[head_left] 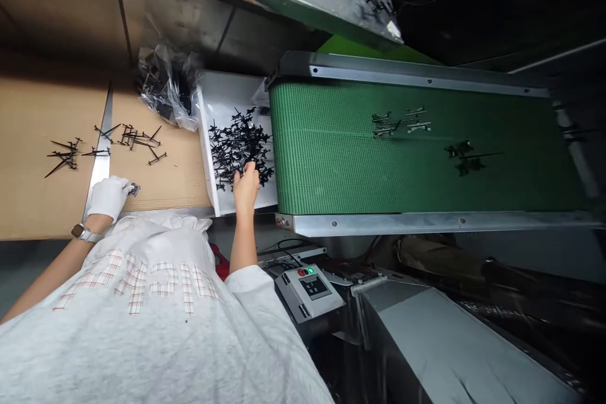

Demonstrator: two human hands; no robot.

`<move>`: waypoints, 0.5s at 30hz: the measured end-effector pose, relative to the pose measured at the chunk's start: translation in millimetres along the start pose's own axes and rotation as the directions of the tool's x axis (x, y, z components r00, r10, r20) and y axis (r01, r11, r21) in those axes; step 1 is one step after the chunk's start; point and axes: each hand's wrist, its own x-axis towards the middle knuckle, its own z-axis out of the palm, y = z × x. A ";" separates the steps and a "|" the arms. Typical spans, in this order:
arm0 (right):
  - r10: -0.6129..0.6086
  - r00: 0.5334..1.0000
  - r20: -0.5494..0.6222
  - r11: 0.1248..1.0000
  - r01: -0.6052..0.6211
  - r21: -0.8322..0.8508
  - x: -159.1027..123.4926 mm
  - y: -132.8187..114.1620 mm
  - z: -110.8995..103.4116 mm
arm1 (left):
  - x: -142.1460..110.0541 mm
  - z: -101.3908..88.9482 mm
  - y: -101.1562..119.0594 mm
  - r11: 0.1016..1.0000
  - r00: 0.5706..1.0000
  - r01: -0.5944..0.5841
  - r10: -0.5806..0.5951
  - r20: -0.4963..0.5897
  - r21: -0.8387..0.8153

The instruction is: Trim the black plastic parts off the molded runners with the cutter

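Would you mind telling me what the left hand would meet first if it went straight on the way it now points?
The left hand would probably meet the loose black pin lying on the cardboard first, though depth is unclear and it might pass just above it.

Belt [407,151]: green ribbed plastic, rough, matt. Frame [426,74]: smooth metal, dull sheen. Tray [204,139]: smooth white plastic. Sheet [47,113]: matt brown cardboard. Bag [165,85]: glossy clear plastic. Left glove [106,199]: matt white cloth. Shirt [137,341]: soft grey cloth. Parts [239,142]: matt black, material unclear.
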 end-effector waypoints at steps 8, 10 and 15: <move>-0.016 0.999 0.030 1.000 0.016 -0.014 14.7 19.5 -7.4 | -7.4 -24.2 0.1 0.995 0.997 0.053 -0.058 -0.048 -0.088; -0.035 0.999 0.042 0.999 0.035 -0.002 13.9 22.6 -4.8 | -8.9 -31.6 3.1 0.991 0.996 0.064 -0.070 -0.050 -0.116; -0.074 0.997 0.006 0.996 0.074 0.056 12.3 26.9 -10.4 | -11.8 -42.0 11.2 0.980 0.995 0.063 -0.075 -0.060 -0.187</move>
